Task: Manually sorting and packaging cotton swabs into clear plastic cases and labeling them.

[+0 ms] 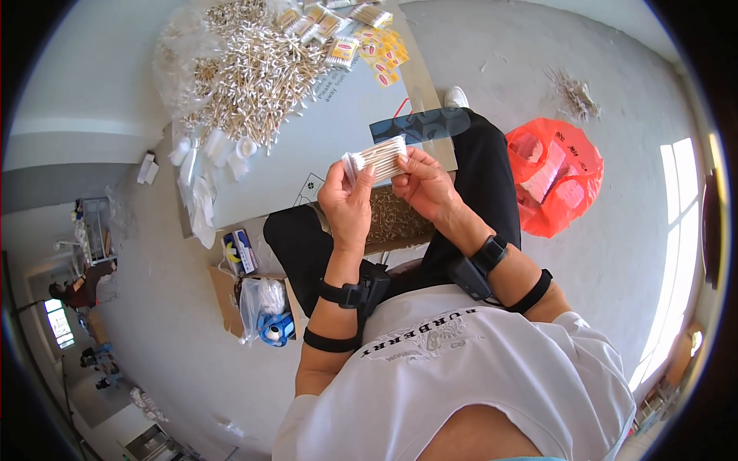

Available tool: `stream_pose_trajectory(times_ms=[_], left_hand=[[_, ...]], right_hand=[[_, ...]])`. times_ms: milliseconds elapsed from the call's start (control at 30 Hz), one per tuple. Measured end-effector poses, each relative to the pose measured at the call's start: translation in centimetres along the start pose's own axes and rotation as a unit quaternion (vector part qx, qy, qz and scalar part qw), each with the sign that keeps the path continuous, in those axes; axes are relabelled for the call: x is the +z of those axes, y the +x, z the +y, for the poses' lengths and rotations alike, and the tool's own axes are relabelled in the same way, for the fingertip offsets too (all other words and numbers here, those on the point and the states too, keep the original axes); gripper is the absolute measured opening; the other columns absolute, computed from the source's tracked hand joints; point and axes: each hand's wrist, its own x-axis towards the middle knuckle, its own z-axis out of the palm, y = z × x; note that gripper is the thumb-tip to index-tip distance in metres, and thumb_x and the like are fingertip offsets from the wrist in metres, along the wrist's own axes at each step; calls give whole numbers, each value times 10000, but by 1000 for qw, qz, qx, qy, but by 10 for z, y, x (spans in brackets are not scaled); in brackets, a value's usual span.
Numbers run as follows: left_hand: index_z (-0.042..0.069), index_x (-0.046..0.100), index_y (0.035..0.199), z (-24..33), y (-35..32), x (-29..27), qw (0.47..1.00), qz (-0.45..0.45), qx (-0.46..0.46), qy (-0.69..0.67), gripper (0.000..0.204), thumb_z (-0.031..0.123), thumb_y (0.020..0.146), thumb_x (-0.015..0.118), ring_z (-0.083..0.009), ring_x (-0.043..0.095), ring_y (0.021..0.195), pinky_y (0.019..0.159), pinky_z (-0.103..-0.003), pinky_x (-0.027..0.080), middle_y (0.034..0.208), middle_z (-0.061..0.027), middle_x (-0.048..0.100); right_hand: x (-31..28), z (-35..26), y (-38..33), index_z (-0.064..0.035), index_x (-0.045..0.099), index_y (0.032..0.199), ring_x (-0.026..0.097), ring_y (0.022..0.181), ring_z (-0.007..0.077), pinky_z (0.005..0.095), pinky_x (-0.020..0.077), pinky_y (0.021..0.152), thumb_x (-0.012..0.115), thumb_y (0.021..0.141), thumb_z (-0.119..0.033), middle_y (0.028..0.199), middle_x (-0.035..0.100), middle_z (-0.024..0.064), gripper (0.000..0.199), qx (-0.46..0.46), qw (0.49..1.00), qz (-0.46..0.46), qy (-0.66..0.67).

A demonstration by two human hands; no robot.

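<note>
A small clear packet of cotton swabs with wooden sticks is held up in front of me by both hands. My left hand grips its left end and my right hand pinches its right end. Below the hands, a flat box of loose swabs rests on my lap. Beyond it, a large heap of loose swabs lies on a grey board. Several filled packets with yellow and red labels sit at the board's far end.
A red plastic bag holding packets lies on the floor to my right. A cardboard box with a clear bag and a blue item stands at my left. White plastic pieces sit at the board's left edge. Another person is far left.
</note>
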Motion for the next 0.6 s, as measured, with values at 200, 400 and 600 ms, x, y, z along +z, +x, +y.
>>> stream_pose_trajectory(times_ms=[200, 400, 600], left_hand=[[12, 602, 892, -6, 1, -4, 991, 19, -90, -96, 125, 79, 858, 702, -11, 484, 678, 585, -168, 394, 777, 37, 572], [54, 612, 877, -18, 2, -14, 989, 37, -63, -128, 75, 108, 894, 661, -12, 492, 688, 594, -189, 403, 787, 53, 576], [17, 579, 839, -36, 4, -7, 999, 46, 18, -14, 123, 108, 870, 656, -30, 450, 663, 563, -224, 389, 673, 42, 505]], right_hand=[[1, -2, 3, -72, 626, 943, 496, 611, 74, 205, 413, 545, 662, 885, -89, 791, 595, -19, 70, -8, 996, 13, -83], [2, 4, 11, -57, 637, 1005, 491, 629, 54, 189, 393, 554, 626, 896, -83, 796, 586, -32, 112, -39, 983, -8, -180], [-33, -6, 20, -55, 605, 1133, 516, 698, 56, 179, 426, 607, 598, 911, -39, 941, 628, -4, 222, -55, 973, -59, -216]])
